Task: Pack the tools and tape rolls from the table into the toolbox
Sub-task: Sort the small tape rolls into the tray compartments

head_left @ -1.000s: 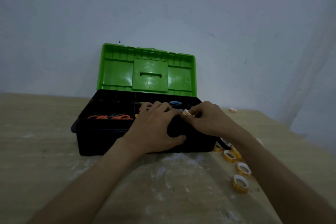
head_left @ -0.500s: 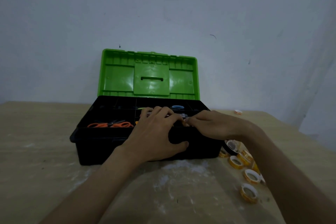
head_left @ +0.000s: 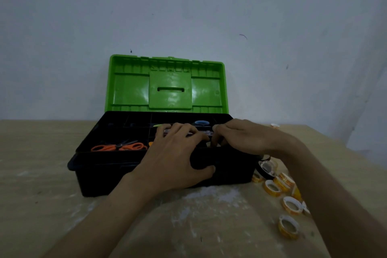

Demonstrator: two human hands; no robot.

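The black toolbox (head_left: 104,174) stands in the middle of the table with its green lid (head_left: 169,86) upright. My left hand (head_left: 178,159) grips the front wall, thumb outside, fingers curled over the rim onto the tray. My right hand (head_left: 245,138) reaches into the tray's front right compartment with its fingers curled down. It pinches a small pale tape roll (head_left: 209,144), which is mostly hidden. Orange-handled scissors (head_left: 119,147) lie in the front left compartment and a blue tape roll (head_left: 201,122) sits at the back. Several yellow tape rolls (head_left: 272,188) lie on the table to the right.
A black tape roll (head_left: 267,167) leans by the toolbox's right front corner. One small roll (head_left: 274,125) lies far back right near the wall. White dust patches (head_left: 209,195) mark the wooden table (head_left: 41,195) in front of the box.
My right hand has dropped from above the rim down into the front right compartment, taking the small roll with it. My left hand has stayed on the front wall.
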